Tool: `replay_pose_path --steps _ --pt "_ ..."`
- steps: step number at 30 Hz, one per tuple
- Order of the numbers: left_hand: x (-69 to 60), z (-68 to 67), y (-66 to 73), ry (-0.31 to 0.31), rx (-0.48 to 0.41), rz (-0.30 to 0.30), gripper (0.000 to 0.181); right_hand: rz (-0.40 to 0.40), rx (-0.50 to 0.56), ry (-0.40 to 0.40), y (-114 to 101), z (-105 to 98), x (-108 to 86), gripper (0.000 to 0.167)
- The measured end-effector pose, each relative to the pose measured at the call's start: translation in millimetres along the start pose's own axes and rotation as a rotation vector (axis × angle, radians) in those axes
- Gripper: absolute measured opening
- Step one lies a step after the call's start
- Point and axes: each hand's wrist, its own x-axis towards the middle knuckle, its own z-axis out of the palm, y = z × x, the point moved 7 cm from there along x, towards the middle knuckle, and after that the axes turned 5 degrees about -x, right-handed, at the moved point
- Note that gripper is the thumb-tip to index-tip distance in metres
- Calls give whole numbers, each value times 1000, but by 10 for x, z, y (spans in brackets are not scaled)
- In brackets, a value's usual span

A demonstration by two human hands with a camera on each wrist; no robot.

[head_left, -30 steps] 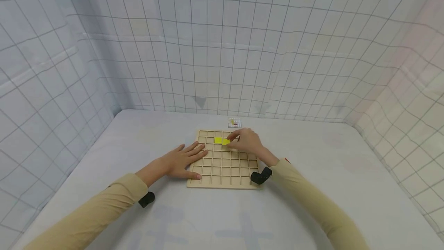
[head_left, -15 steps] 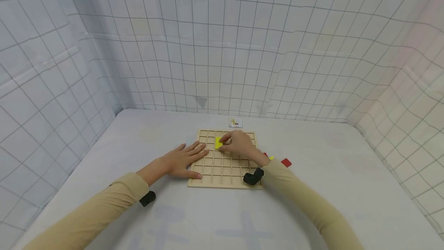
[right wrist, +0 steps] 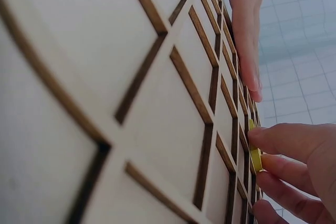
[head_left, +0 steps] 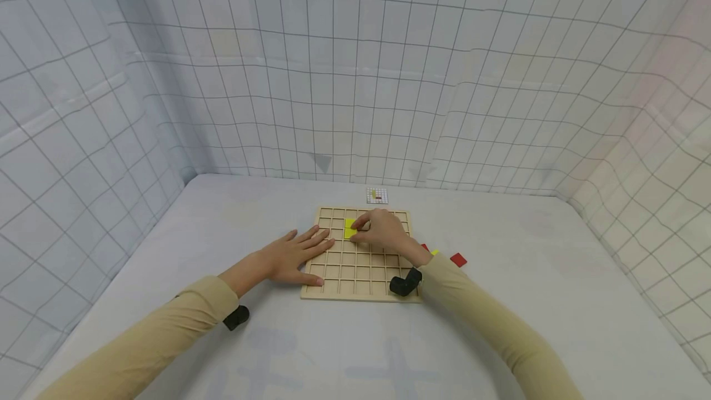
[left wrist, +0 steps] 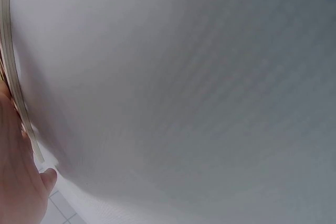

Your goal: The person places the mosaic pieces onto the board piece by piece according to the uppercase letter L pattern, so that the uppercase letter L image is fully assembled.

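The person's left hand is lying spread over the left edge of the wooden grid board, apparently steadying it. Right of the board, a loose red tile is lying, seemingly kept within reach. I am watching the right hand pinching a yellow square tile on the board's far half, probably for fine control. Beyond the board, a small gridded pattern card is lying face up, likely for reference.

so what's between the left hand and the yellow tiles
In the head view, only a narrow, tile-free stretch of the wooden grid board separates the left hand from the yellow tiles.
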Motion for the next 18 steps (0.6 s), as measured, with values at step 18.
replay_pose_path --steps 18 --pt "8 13 -22 -16 1 -16 90 15 13 35 32 -92 -65 24"
